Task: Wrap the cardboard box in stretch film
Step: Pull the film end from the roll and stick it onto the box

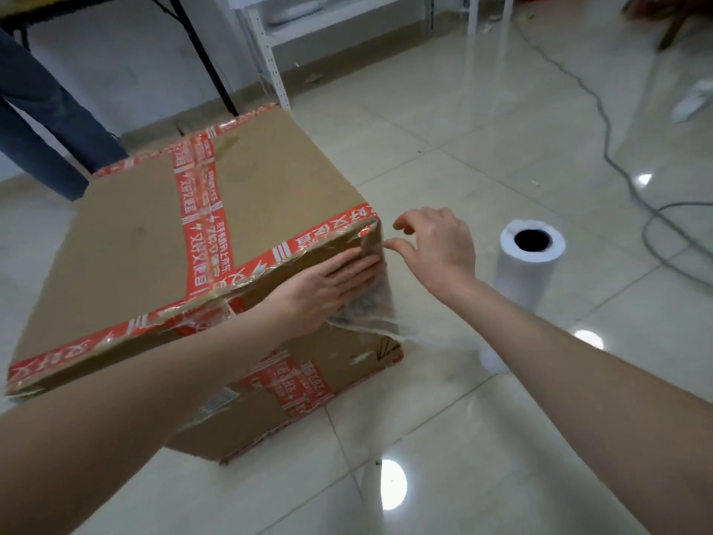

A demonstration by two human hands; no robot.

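A large cardboard box (154,233) with red printed tape stands on the tiled floor. My left hand (328,287) presses flat against the upper right part of its near side, straight fingers holding down clear stretch film (370,314) by the corner. My right hand (436,245) hovers just right of that top corner, fingers loosely bent and holding nothing. A white roll of stretch film (528,272) stands upright on the floor to the right, and a thin strand of film runs from the box corner toward it.
A person's legs in blue trousers (42,121) stand behind the box at the left. A white shelf frame (270,63) and black table legs (204,56) rise at the back. A grey cable (617,164) trails across the glossy tiles at the right.
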